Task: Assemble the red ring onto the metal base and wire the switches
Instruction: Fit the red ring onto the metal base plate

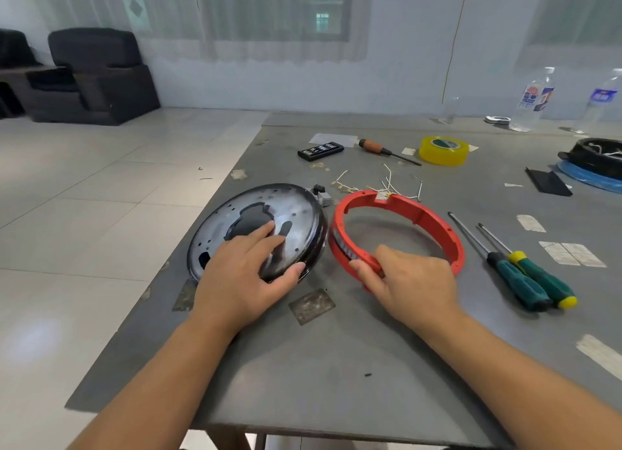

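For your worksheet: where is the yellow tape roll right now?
In the head view, the yellow tape roll lies flat at the table's far right, just right of the orange-handled screwdriver.

A makeshift workshop in a plain room: a grey worktable (336, 348) strewn with screwdrivers (525, 268), a bit set (320, 151), yellow tape (443, 150) and loose wires (380, 182), with tiled floor, curtained windows and dark armchairs (94, 76) behind.

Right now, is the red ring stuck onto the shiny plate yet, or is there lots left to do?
Not yet; nearly everything is left. The red ring lies beside the metal base, not on it. The left hand rests on the base with its thumb over the rim, and the right hand grips the ring's near edge. The loose wires lie behind the ring, not wired to anything.
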The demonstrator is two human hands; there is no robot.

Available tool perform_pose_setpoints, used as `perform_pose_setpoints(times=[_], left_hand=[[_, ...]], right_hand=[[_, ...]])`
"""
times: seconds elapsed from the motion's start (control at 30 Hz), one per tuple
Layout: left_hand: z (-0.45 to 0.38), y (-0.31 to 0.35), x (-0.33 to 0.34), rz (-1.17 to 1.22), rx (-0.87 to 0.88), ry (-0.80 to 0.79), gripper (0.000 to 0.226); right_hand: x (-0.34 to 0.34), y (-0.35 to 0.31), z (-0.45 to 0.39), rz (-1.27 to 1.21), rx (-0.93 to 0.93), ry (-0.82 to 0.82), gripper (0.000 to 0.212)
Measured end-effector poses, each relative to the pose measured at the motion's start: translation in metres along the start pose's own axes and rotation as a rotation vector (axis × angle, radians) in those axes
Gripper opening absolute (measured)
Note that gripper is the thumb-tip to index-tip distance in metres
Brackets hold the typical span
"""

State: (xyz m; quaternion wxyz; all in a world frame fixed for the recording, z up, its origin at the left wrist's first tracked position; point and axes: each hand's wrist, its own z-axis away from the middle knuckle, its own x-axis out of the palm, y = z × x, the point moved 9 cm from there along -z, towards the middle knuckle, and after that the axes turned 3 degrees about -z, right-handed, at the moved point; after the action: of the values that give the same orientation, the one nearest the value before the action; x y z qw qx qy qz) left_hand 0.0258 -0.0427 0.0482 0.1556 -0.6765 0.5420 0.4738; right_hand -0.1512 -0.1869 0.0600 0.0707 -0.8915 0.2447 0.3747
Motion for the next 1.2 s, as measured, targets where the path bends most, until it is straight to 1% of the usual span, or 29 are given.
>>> perform_pose_setpoints(times=[0.1, 0.23, 0.33, 0.43, 0.5, 0.57, 0.6, 0.63, 0.67, 0.7, 0.73, 0.77, 0.8, 0.83, 0.87, 0.9, 0.93, 0.97, 1.03, 1.13, 1.2], left_hand=[[0.001, 0.006, 0.007, -0.052, 0.063, -0.053, 0.07], [0.004, 0.018, 0.021, -0.141, 0.201, -0.117, 0.061], [0.006, 0.024, 0.029, -0.161, 0.264, -0.145, 0.057], [0.009, 0.032, 0.032, -0.161, 0.309, -0.161, 0.06], [0.009, 0.04, 0.035, -0.157, 0.326, -0.208, 0.068], [0.012, 0.044, 0.044, -0.222, 0.315, -0.296, 0.081], [0.013, 0.043, 0.048, -0.238, 0.309, -0.32, 0.084], [0.013, 0.04, 0.048, -0.201, 0.301, -0.339, 0.083], [0.011, 0.036, 0.044, -0.098, 0.269, -0.339, 0.078], [0.006, 0.027, 0.036, 0.035, 0.206, -0.306, 0.073], [0.001, 0.016, 0.026, 0.128, 0.145, -0.241, 0.069], [-0.004, 0.005, 0.019, 0.146, 0.104, -0.191, 0.069], [-0.006, -0.005, 0.019, 0.1, 0.085, -0.21, 0.074], [-0.005, -0.01, 0.026, 0.038, 0.093, -0.303, 0.084], [0.001, -0.012, 0.037, -0.033, 0.132, -0.412, 0.095], [0.006, -0.014, 0.046, -0.105, 0.184, -0.483, 0.104], [0.01, -0.014, 0.052, -0.159, 0.234, -0.506, 0.11], [0.011, -0.015, 0.054, -0.177, 0.262, -0.487, 0.114], [0.005, -0.017, 0.048, -0.13, 0.248, -0.408, 0.113], [-0.009, -0.028, 0.028, 0.007, 0.118, -0.283, 0.104], [-0.012, -0.037, 0.013, 0.198, 0.015, -0.158, 0.087]], right_hand=[[-0.01, 0.012, -0.002, -0.042, 0.049, 0.058, 0.049], [-0.007, 0.017, -0.001, -0.041, 0.037, 0.037, 0.049], [-0.006, 0.016, 0.001, -0.03, 0.015, 0.041, 0.048], [-0.005, 0.018, 0.002, -0.043, 0.022, 0.035, 0.049], [-0.005, 0.02, 0.001, -0.051, 0.033, 0.028, 0.05], [-0.006, 0.02, 0.0, -0.06, 0.034, 0.027, 0.05], [-0.006, 0.02, 0.001, -0.064, 0.032, 0.028, 0.05], [-0.006, 0.02, 0.001, -0.066, 0.03, 0.026, 0.05], [-0.006, 0.02, 0.001, -0.067, 0.028, 0.019, 0.05], [-0.005, 0.02, 0.001, -0.065, 0.029, 0.01, 0.05], [-0.004, 0.02, 0.001, -0.06, 0.028, -0.001, 0.05], [-0.002, 0.019, 0.001, -0.052, 0.025, -0.015, 0.05], [0.0, 0.019, 0.001, -0.041, 0.022, -0.034, 0.05], [0.002, 0.018, 0.001, -0.034, 0.019, -0.051, 0.05], [0.004, 0.018, 0.001, -0.033, 0.018, -0.064, 0.05], [0.005, 0.018, 0.001, -0.036, 0.022, -0.072, 0.05], [0.006, 0.019, 0.001, -0.042, 0.031, -0.075, 0.05], [0.005, 0.021, 0.0, -0.047, 0.042, -0.074, 0.05], [0.006, 0.023, 0.001, -0.047, 0.052, -0.078, 0.049], [0.004, 0.03, 0.0, -0.066, 0.098, -0.074, 0.05], [0.004, 0.033, 0.0, -0.069, 0.122, -0.072, 0.047]])
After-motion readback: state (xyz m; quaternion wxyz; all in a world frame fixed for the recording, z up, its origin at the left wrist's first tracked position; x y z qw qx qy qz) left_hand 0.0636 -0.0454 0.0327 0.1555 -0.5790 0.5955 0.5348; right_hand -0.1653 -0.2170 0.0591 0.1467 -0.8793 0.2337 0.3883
